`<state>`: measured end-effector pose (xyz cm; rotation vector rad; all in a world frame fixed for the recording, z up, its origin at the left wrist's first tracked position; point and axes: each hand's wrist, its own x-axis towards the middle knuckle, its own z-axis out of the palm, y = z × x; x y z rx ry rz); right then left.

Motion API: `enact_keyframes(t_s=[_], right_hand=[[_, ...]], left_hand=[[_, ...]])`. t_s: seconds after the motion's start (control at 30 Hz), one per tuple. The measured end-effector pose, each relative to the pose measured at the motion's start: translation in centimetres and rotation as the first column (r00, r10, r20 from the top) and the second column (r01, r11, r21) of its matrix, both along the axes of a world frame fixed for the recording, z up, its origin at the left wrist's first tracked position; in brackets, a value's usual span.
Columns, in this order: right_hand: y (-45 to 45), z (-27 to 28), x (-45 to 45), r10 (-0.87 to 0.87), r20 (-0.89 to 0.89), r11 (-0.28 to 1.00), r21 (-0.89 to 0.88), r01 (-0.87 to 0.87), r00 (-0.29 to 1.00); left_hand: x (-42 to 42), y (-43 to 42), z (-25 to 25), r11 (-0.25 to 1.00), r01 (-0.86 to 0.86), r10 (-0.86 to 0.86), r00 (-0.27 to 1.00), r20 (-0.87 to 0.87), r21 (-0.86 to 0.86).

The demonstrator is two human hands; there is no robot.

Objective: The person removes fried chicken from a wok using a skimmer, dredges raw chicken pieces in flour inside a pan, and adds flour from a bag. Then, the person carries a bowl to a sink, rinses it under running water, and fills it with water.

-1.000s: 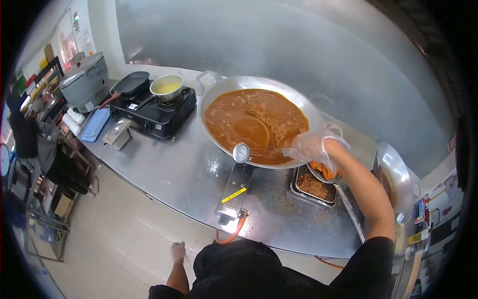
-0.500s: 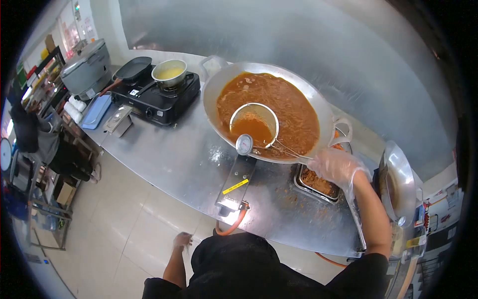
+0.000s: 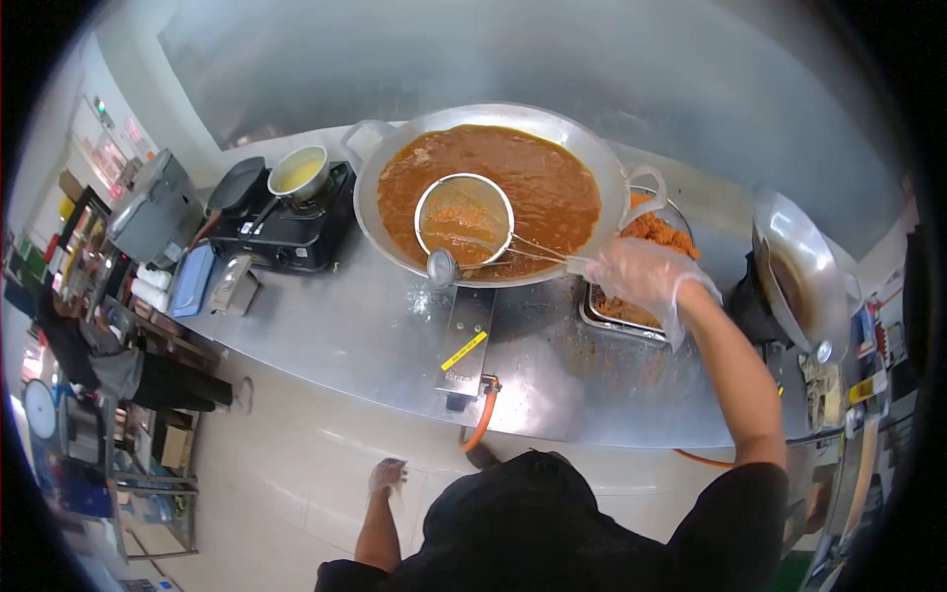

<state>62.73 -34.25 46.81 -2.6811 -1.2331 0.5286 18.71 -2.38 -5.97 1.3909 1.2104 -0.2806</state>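
My right hand, in a clear plastic glove, is closed around the handle of a round mesh strainer. The strainer's bowl sits in the brown, bubbling oil of a wide metal wok, with orange-brown crumbs showing in its mesh. A dial thermometer stands at the wok's near rim, beside the strainer. Low over the floor, left of my body, hangs my left hand, also gloved. Its fingers are loosely bent and slightly apart, with nothing visible in them.
Behind my right hand lies orange fried food; below it is a tray of crumbs. A second wok stands right. Left are a black portable stove with a small pot. An orange hose hangs by the table edge. A person stands far left.
My view has shifted, so the wok appears further left and higher. The strainer bowl looks raised, with less oil pooled in it and more crumbs showing. My right hand keeps its grip.
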Motion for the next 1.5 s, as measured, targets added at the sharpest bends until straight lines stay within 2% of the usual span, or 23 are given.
enact_keyframes(t_s=[0.1, 0.13, 0.23, 0.33, 0.43, 0.57, 0.67, 0.77, 0.83, 0.97, 1.07, 1.2, 1.47, 1.5], right_hand=[[-0.7, -0.3, 0.9, -0.088, 0.041, 0.994, -0.068, 0.091, 0.995], [-1.2, -0.1, 1.4, -0.104, 0.075, 0.992, -0.059, 0.109, 0.992], [-3.4, 0.4, 1.7, -0.152, 0.162, 0.987, -0.027, 0.159, 0.975], [-6.5, -0.8, 3.0, -0.262, 0.15, 0.965, 0.061, 0.255, 0.953], [-10.0, 0.5, 1.3, -0.356, 0.081, 0.935, 0.04, 0.354, 0.931], [-15.7, -0.8, 2.1, -0.339, 0.134, 0.939, 0.112, 0.326, 0.931], [-20.5, -0.7, 2.0, -0.329, 0.072, 0.94, 0.122, 0.319, 0.942], [-25.2, -1.8, 0.6, -0.349, 0.141, 0.911, 0.282, 0.301, 0.926], [-28.0, -4.1, 0.9, -0.332, 0.289, 0.927, 0.273, 0.255, 0.898], [-32.8, -10.5, -0.9, -0.326, 0.515, 0.938, 0.279, 0.204, 0.793], [-32.5, -13.2, -4.0, -0.445, 0.383, 0.885, 0.048, 0.464, 0.809], [-31.3, -16.1, -5.4, -0.6, 0.292, 0.785, 0.032, 0.619, 0.745], [-30.8, -15.6, -5.6, -0.61, 0.303, 0.784, 0.094, 0.614, 0.733], [-31.1, -15.8, -5.1, -0.58, 0.292, 0.807, 0.082, 0.584, 0.76]], left_hand=[[0.5, -1.7, 1.5, 0.987, -0.134, 0.152, 0.955, 0.253, -0.085], [0.9, -2.4, 1.7, 0.993, -0.11, 0.117, 0.976, 0.184, -0.047], [-0.9, -5.9, 0.7, 0.99, -0.12, 0.133, 0.967, 0.218, -0.073], [-4.1, -9.7, -0.2, 0.987, -0.092, 0.117, 0.973, 0.198, -0.128], [-8.2, -12.8, -1.4, 0.978, -0.072, 0.101, 0.984, 0.145, -0.195], [-11.9, -16.5, -2.4, 0.98, -0.068, 0.084, 0.993, 0.078, -0.186], [-14.2, -18.4, -2.4, 0.985, -0.048, 0.052, 0.998, 0.021, -0.166], [-14.4, -19.9, -1.7, 0.993, -0.017, 0.009, 0.997, -0.073, -0.114], [-14.3, -20.3, -1.7, 0.997, 0.006, -0.014, 0.995, -0.097, -0.083], [-14.4, -20.0, -1.8, 0.992, 0.07, -0.068, 0.997, 0.02, -0.103], [-12.3, -20.6, 0.1, 0.995, 0.076, -0.075, 0.997, 0.011, -0.062], [-11.3, -20.4, 2.2, 0.993, 0.114, -0.111, 0.991, -0.08, 0.037], [-9.4, -17.9, 2.3, 0.989, 0.111, -0.113, 0.994, 0.009, 0.099], [-8.7, -17.8, 2.5, 0.987, 0.096, -0.099, 0.995, 0.013, 0.13]])
